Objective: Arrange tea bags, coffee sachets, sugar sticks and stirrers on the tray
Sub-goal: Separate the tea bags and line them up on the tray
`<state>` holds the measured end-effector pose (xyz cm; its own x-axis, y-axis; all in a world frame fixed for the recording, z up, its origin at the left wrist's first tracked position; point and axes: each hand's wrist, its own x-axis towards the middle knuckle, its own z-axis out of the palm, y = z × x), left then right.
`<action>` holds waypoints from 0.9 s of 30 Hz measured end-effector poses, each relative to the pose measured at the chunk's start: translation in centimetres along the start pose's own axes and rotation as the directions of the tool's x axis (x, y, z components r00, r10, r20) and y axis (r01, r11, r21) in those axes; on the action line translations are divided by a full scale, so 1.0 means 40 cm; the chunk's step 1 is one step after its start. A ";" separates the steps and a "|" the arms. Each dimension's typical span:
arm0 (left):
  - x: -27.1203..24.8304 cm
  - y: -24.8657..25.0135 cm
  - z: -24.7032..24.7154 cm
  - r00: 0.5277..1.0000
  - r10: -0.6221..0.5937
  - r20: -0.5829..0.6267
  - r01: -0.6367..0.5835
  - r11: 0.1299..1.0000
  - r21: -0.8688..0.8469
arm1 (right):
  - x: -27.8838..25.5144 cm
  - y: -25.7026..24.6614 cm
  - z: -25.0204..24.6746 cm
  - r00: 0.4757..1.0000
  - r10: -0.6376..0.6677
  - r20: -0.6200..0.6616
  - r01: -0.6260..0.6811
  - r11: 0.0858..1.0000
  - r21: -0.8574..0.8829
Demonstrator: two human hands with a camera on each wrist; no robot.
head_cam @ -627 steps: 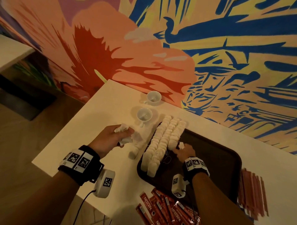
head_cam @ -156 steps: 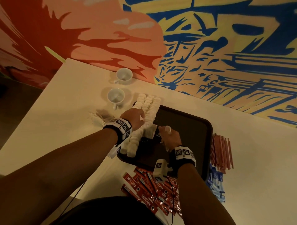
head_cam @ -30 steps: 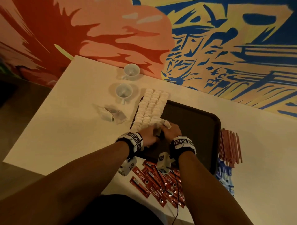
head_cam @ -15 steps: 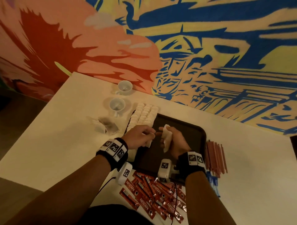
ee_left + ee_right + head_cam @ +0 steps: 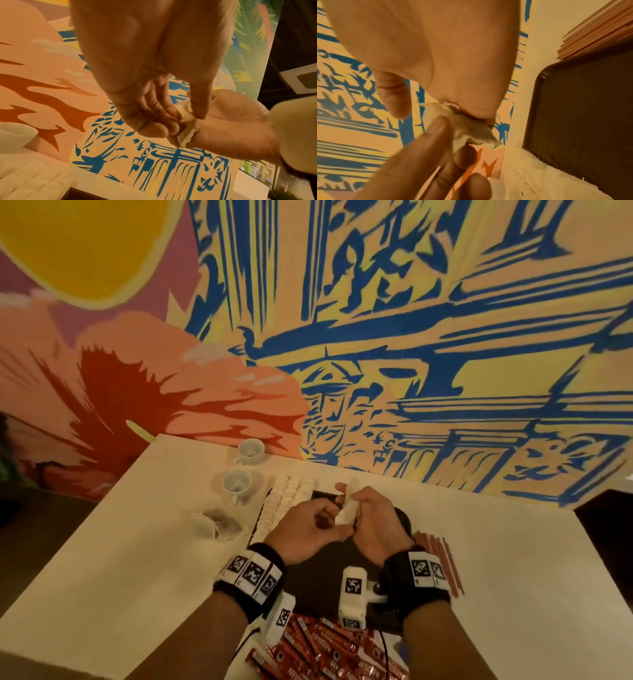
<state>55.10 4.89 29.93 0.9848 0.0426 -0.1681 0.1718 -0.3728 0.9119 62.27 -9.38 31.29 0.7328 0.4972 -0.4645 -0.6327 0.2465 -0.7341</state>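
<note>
Both hands are up off the surface (image 5: 102, 559), working one tea bag (image 5: 346, 510) between them above the tray (image 5: 325, 580). Right hand (image 5: 375, 523) curls round the bag; left hand (image 5: 308, 529) pinches its lower edge with fingertips (image 5: 171, 125). In the right wrist view the paper is crumpled and a thread shows at the top.

Risks, as I read it:
- Two hands pulling on thin paper: too much tension could tear it and spill tea over the tray.
- Thread is loose; could snag on a finger, or on the tea bag rows (image 5: 289, 498) just beyond the left hand, and drag them out of line.
- A crumpled bag won't sit flat against the row.
- Loose tea bags (image 5: 215, 523) lie on the surface left of the left hand, easy to miss.
- Coffee sachets (image 5: 325, 652) below the wrists, stirrers (image 5: 440, 563) right of the right hand: not yet on the tray.
</note>
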 end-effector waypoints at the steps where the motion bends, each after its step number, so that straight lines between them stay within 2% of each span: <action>1: -0.006 0.010 0.008 1.000 0.012 -0.012 -0.012 1.000 0.003 | -0.015 -0.004 0.001 1.000 -0.013 0.010 0.014 0.999 -0.029; 4: -0.025 0.039 0.025 0.998 0.040 -0.042 -0.041 0.999 -0.027 | -0.052 -0.018 -0.007 0.999 -0.050 0.010 0.051 0.993 -0.109; 11: -0.067 0.080 0.040 0.986 -0.035 -0.163 -0.018 0.950 -0.313 | -0.128 -0.040 -0.065 0.991 -0.134 -0.027 0.121 0.950 -0.289; 15: -0.097 0.108 0.050 0.979 -0.047 -0.198 -0.044 0.901 -0.431 | -0.164 -0.054 -0.090 0.982 -0.182 -0.056 0.154 0.930 -0.334; 22: -0.128 0.132 0.085 0.976 -0.027 -0.217 -0.062 0.916 -0.395 | -0.226 -0.047 -0.115 0.975 -0.220 0.041 0.209 0.828 -0.521; 25: -0.139 0.142 0.093 0.969 -0.016 -0.245 -0.077 0.927 -0.366 | -0.243 -0.026 -0.111 0.981 -0.174 0.085 0.192 0.823 -0.535; 27: -0.143 0.146 0.093 0.964 -0.002 -0.266 -0.096 0.930 -0.356 | -0.247 -0.013 -0.111 0.973 -0.183 0.142 0.231 0.764 -0.603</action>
<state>50.39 -1.00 34.84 0.9554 0.2881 -0.0649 0.0739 -0.0205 0.9971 56.46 -18.11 34.04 0.7931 0.5565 -0.2476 -0.1629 -0.1980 -0.9666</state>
